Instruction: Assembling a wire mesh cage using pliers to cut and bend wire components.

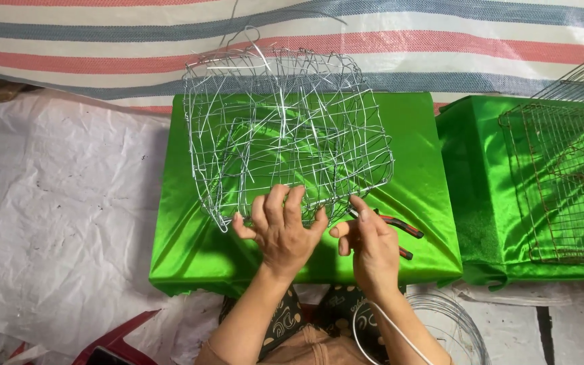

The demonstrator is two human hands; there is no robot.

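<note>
Two hands meet at the near rim of the wire basket (pixel 285 135). Your left hand (pixel 280 230) lies spread, fingers (pixel 275 203) hooked over the mesh. Your right hand (pixel 372 245) sits just beside it, fingers pinched on a wire end. Basket lies straight ahead, long axis left-right, on the green worktop (pixel 184 236). Red-handled pliers (pixel 400 228) lie just right. White sheeting (pixel 55 223) covers the floor.

Worktop (pixel 190 250) was wrapped in shiny green cloth; wire basket (pixel 288 132) and red-handled pliers (pixel 400 228) sat on it. Second green worktop (pixel 471 176) alongside carried a wire cage (pixel 566 182).
</note>
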